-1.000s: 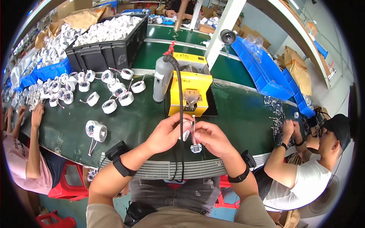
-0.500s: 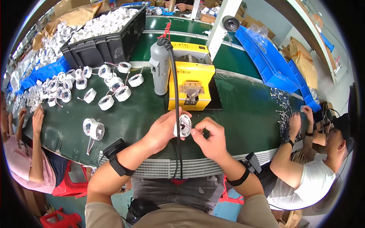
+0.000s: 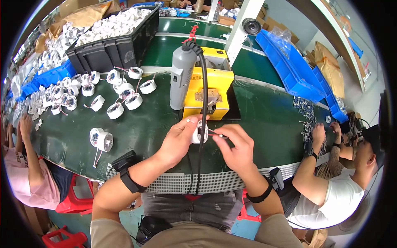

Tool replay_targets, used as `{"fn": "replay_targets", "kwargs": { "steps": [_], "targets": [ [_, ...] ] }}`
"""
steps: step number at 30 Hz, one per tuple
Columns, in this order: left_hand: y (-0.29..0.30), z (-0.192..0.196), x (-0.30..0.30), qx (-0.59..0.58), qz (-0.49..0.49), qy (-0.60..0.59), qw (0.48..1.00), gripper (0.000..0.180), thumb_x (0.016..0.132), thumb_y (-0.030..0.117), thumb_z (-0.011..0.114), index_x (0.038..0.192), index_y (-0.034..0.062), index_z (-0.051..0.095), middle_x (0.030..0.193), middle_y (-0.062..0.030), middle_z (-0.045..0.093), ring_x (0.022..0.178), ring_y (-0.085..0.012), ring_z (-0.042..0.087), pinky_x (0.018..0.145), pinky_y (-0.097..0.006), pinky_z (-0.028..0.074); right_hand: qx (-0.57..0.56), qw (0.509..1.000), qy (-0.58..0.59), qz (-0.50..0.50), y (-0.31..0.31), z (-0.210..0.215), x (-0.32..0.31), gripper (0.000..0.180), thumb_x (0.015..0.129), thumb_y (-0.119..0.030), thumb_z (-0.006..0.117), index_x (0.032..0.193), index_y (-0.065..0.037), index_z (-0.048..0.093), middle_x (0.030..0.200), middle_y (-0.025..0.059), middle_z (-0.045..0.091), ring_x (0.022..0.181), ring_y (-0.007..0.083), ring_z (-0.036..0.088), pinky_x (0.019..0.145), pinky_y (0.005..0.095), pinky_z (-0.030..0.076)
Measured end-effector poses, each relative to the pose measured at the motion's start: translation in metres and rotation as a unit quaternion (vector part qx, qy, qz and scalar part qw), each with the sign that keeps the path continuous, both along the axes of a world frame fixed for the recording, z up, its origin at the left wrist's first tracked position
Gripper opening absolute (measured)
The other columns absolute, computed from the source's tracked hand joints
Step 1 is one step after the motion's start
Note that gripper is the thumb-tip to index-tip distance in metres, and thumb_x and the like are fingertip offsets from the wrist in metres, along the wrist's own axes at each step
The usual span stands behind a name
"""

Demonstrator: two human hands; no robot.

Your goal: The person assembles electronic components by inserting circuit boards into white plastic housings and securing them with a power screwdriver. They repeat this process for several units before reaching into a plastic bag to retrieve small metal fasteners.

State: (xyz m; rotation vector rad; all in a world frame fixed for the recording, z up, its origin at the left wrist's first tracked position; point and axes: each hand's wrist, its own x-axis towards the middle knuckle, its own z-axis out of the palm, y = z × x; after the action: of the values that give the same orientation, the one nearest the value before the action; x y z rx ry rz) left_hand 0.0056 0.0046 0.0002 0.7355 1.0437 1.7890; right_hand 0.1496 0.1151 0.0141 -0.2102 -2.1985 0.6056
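White round lamp housing (image 3: 199,133) sits between the two hands above the near edge of the green bench (image 3: 264,120), just in front of the yellow machine (image 3: 210,87), close enough that its slot is within easy reach.

Going from the left: a person in a pink top (image 3: 22,182) sits at the bench's far left end with a hand up on its edge. Beyond lie blue trays (image 3: 39,80) and a black crate (image 3: 111,45) heaped with white parts, stock kept within arm's reach. A loose cluster of finished-looking white housings (image 3: 120,93) with lenses and short leads is spread on the bench, and a pair of housings (image 3: 101,139) lies apart, nearer the front edge.

The left hand (image 3: 178,142) is closed around the housing from its left side, fingers wrapped on the rim, thumb on top, holding it steady and turned toward the other hand. A black cable (image 3: 203,124) hangs down from the grey electric screwdriver (image 3: 182,76) that stands upright against the yellow machine; the cable crosses in front of the housing.

The right hand (image 3: 237,149) pinches the thin leads (image 3: 217,134) coming out of the housing, fingertips together on them, pulling them out straight to the right.

Farther right, blue bins (image 3: 289,62) run along the bench's back, small metal parts (image 3: 306,109) are scattered on the green surface, and a person in a white shirt (image 3: 331,194) works there with both hands on the bench.
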Motion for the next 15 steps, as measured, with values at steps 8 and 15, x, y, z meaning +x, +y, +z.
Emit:
{"fn": "replay_targets", "kwargs": {
  "steps": [8,15],
  "targets": [
    [-0.005,0.002,0.005,0.058,-0.107,-0.055,0.991,0.042,0.102,0.024,0.037,0.136,0.0000,0.039,0.123,-0.0091,0.050,0.108,-0.0161,0.052,0.092,-0.031,0.044,-0.423,0.892,0.025,0.157,-0.018,0.003,-0.003,0.017,0.086,0.002,0.063,0.102,0.004,0.063,0.086,0.0086,0.064,0.067,0.0148,0.065,0.058,0.0251,0.056],
    [-0.004,-0.001,0.006,0.104,-0.151,-0.083,0.979,0.042,0.102,0.018,0.035,0.140,0.0010,0.034,0.131,-0.0096,0.045,0.117,-0.0191,0.048,0.099,-0.032,0.040,-0.307,0.950,0.029,0.052,-0.018,-0.008,-0.006,0.017,0.078,0.006,0.069,0.095,0.003,0.067,0.086,0.0101,0.061,0.063,0.0132,0.061,0.056,0.0221,0.051]
  ]
}}
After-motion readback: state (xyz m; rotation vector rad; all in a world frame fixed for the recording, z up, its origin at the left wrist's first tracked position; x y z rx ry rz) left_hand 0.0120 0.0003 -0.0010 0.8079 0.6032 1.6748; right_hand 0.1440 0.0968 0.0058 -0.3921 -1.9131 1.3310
